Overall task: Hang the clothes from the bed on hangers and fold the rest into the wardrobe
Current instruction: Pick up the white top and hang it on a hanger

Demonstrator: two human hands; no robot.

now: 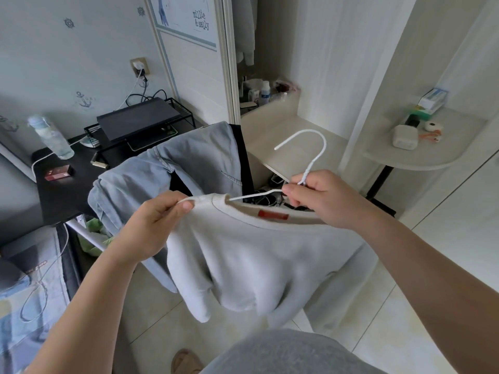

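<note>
The job is in its early-to-middle stretch, judging by what lies about. The person holds a pale sweatshirt [256,265] up in front of the open wardrobe [270,122] and is fitting a white wire hanger [313,163] into its neck.

The left hand [156,225] has its fingers [186,205] curled tight, pinching the collar's left edge where one end of the hanger seems to sit under the cloth. The right hand [321,198] closes its fingers [297,190] round the base of the hook and, it seems, the collar's right side. One wire arm shows bare across the neck opening, so the sweatshirt is only partly on; the right shoulder looks not yet seated. The body and sleeves hang loose below the hands.

Left to do: settle this sweatshirt on the hanger and hook it inside the wardrobe, where a light garment [245,31] hangs at the top. Just behind the sweatshirt, pale jeans [189,163] and a black garment [241,157] are draped over something, perhaps a chair back, and wait for hanging or folding. Only a corner of the bed [32,279] shows at the lower left, so what remains on it cannot be told. Nothing folded is visible on the wardrobe shelf.
</note>
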